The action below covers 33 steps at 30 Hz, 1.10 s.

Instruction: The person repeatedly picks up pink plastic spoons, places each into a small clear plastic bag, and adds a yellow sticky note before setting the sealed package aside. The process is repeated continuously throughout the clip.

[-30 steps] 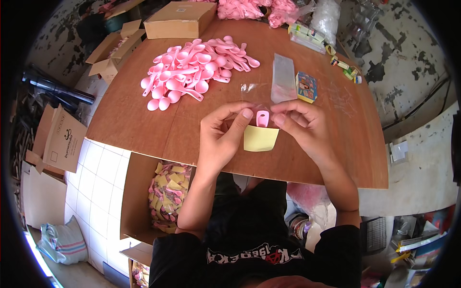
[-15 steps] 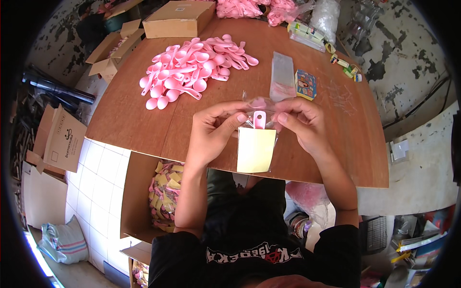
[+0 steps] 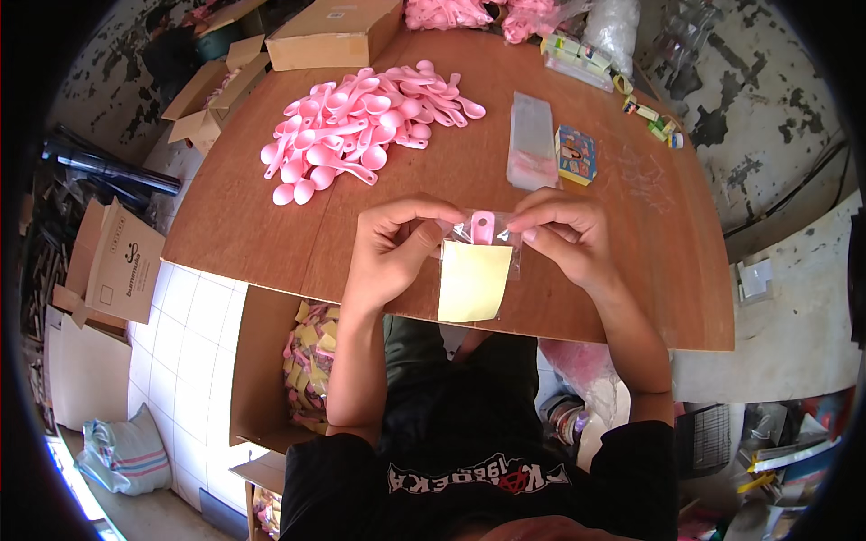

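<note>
Between my two hands, over the table's near edge, hangs a small clear plastic bag (image 3: 514,263). Inside it are a pale yellow card (image 3: 474,283) and a pink spoon, of which only the handle (image 3: 483,228) with its hole shows above the card. My left hand (image 3: 390,252) pinches the bag's upper left corner between thumb and forefinger. The upper right corner is pinched by my right hand (image 3: 575,236). Beyond them on the table lie a heap of pink spoons (image 3: 361,126), a stack of clear bags (image 3: 532,131) and a small blue and yellow box (image 3: 575,155).
An open carton (image 3: 262,361) with packed bags stands below the table (image 3: 244,234) at my left. A closed cardboard box (image 3: 329,41) and bagged pink items (image 3: 446,13) sit along the far edge. Tape rolls (image 3: 651,122) lie at the far right.
The bag's top flap, raised and loose between my fingers before, now lies flatter across the top. The bag and both hands have shifted slightly left.
</note>
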Available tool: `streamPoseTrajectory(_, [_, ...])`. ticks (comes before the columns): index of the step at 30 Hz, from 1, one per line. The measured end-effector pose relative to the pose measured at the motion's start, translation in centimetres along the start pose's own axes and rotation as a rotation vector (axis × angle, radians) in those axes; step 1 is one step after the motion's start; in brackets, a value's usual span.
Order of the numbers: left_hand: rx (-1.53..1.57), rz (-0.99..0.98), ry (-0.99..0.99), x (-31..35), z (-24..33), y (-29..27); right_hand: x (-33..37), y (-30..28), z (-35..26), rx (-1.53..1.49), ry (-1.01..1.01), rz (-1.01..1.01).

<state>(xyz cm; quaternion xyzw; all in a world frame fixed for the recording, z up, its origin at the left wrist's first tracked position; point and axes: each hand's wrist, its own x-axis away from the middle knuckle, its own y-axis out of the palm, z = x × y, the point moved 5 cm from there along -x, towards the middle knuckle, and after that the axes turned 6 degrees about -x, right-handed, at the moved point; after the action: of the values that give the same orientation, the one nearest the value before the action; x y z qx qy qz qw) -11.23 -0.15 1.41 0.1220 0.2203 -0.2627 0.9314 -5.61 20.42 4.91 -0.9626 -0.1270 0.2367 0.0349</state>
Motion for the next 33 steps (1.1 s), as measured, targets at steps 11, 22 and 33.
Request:
streamPoseTrajectory(11, [0.051, 0.005, -0.139, 0.5, 0.1, 0.2, 0.1, 1.6, 0.9, 0.018, -0.009, 0.042])
streamPoseTrajectory(22, [-0.796, -0.094, -0.579, 14.9, 2.0, -10.3, -1.8, -5.3, 3.2, 0.97, -0.055, -0.034])
streamPoseTrajectory(33, [-1.142, -0.391, -0.725, 20.0, -3.7, -9.6, -2.5, -8.4, 9.2, 1.562, 0.232, -0.028])
